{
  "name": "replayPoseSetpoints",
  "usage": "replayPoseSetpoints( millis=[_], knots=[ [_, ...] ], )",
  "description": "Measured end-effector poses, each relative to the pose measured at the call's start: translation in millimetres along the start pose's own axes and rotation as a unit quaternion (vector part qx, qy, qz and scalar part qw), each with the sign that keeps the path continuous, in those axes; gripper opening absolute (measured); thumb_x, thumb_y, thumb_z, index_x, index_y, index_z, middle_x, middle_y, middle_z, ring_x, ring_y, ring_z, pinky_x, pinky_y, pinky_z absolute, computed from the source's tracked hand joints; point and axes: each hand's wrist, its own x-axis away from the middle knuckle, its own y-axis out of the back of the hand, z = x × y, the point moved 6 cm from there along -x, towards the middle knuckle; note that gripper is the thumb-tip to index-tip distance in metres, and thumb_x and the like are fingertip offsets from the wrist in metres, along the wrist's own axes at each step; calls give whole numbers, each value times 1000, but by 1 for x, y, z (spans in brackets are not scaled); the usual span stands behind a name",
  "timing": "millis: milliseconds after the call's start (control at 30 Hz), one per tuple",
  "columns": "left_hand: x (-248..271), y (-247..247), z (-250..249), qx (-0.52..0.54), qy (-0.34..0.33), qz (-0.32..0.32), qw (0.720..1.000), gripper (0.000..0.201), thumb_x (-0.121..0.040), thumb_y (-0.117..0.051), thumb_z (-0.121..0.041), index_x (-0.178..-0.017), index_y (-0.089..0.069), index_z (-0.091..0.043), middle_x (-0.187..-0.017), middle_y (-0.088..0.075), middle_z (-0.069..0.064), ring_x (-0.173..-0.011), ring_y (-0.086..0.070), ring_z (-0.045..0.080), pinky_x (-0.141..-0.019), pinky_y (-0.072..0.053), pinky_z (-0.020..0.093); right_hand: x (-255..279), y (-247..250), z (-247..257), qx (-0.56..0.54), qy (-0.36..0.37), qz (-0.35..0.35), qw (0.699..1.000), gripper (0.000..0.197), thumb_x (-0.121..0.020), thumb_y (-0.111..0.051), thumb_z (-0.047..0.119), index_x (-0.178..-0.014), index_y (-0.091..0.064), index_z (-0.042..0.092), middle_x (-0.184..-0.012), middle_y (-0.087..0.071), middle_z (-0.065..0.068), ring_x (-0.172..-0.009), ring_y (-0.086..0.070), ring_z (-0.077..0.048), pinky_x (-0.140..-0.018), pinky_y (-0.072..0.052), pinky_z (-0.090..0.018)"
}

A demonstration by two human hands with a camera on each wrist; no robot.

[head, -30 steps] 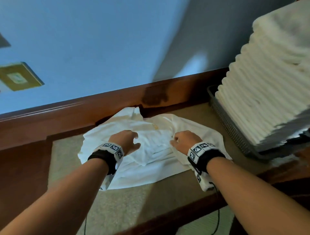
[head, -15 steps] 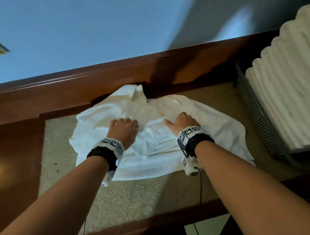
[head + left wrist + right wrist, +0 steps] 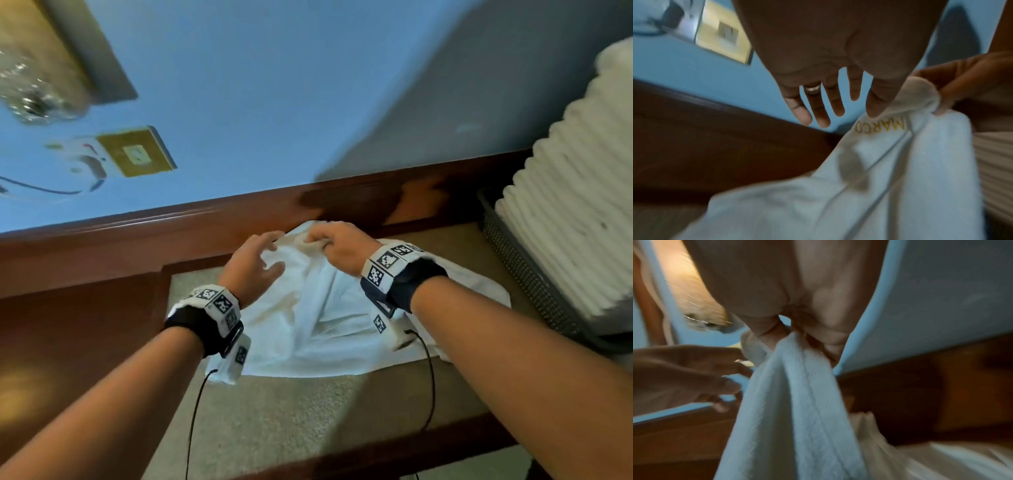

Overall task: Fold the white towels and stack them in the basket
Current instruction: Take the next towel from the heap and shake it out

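My right hand [image 3: 342, 247] has its fingers curled round a bunched corner of the white towel [image 3: 318, 318] and holds that corner lifted off the tabletop [image 3: 308, 407], close to the dark wooden ledge [image 3: 137, 240] that runs under the blue wall [image 3: 274, 102]. From the right wrist view I see the cloth gathered between thumb and fingers and hanging down in long folds. My left hand [image 3: 251, 265] is just beside it with the fingers [image 3: 819, 113] spread and fairly straight; the left wrist view shows it holding nothing, though one fingertip lies against the raised cloth near some gold lettering [image 3: 880, 128] stitched on the towel. The rest of the towel trails down from the pinched corner and lies rumpled on the beige surface, between my two forearms and spreading out to my right.

At the right edge stands the dark mesh basket [image 3: 524, 274], holding a tall stack of folded towels [image 3: 575, 212] that rises well above its rim. The loose towel's far edge lies near the basket but I cannot tell whether they touch. On the wall to my left I see a brass-coloured switch plate [image 3: 137, 152] and, above it, something shiny and blurred that I cannot make out.
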Motion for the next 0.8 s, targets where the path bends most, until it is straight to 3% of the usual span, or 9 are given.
replayPoseSetpoints(
  millis=[33,100,200,300,367,467,600,667,800],
  knots=[
    [2,23,-12,5,-39,6,999,64,-88,-69,-8,-144,-47,-30,-119,-52,-3,-89,-54,9,-87,-47,21,9,1,28,5,20,-1,1000,40,-83,-43,-9,-104,-71,12,-107,-64,-6,-102,-57,-25,-93,-47,-34],
    [15,61,-36,-22,-121,46,991,83,-82,-67,-2,-150,-37,-37,-129,-45,-3,-114,-49,17,-103,-39,27,29,3,85,16,46,-8,999,41,-82,-46,-10,-104,-74,12,-108,-65,-2,-107,-58,-20,-99,-45,-31],
    [52,103,-59,-36,-217,98,971,64,-72,-67,-18,-126,-55,-51,-129,-44,-10,-133,-38,17,-108,-29,40,67,7,161,62,75,-29,995,39,-82,-50,-6,-103,-76,16,-104,-68,-2,-99,-59,-16,-91,-46,-26],
    [88,147,-70,30,-219,98,970,23,-80,-82,-22,-99,-69,-27,-114,-63,-2,-103,-59,9,-93,-42,30,107,12,218,120,78,-87,986,24,-80,-53,10,-85,-71,25,-81,-62,5,-83,-57,-16,-74,-43,-24],
    [108,185,-72,62,-204,71,974,17,-80,-84,-19,-90,-70,-19,-91,-69,-2,-80,-58,1,-78,-44,22,132,13,246,151,75,-130,977,14,-81,-59,11,-89,-66,20,-82,-62,1,-80,-56,-18,-70,-43,-27],
    [137,240,-75,37,-219,26,975,21,-73,-87,-28,-71,-68,-21,-67,-61,-10,-64,-52,-2,-63,-42,21,163,12,276,206,78,-161,962,26,-79,-75,22,-102,-64,17,-87,-56,3,-80,-51,-17,-70,-37,-27],
    [180,292,-91,72,-245,16,967,38,-82,-82,-14,-60,-53,-4,-59,-37,-1,-56,-34,6,-53,-27,21,175,19,297,315,10,-189,930,15,-83,-74,33,-88,-63,25,-90,-62,-1,-90,-59,-25,-71,-36,-28],
    [198,312,-101,94,-259,3,961,46,-84,-81,-21,-56,-45,-12,-57,-28,-5,-51,-28,7,-50,-22,21,172,26,311,322,4,-213,923,12,-85,-72,34,-83,-64,26,-88,-66,-2,-93,-63,-27,-71,-38,-28],
    [220,350,-100,130,-259,-18,957,46,-76,-77,-42,-56,-43,-20,-59,-31,2,-58,-31,16,-55,-24,28,164,36,342,377,13,-246,893,20,-92,-63,38,-101,-69,21,-109,-70,-7,-106,-62,-31,-79,-43,-32]
  ],
)
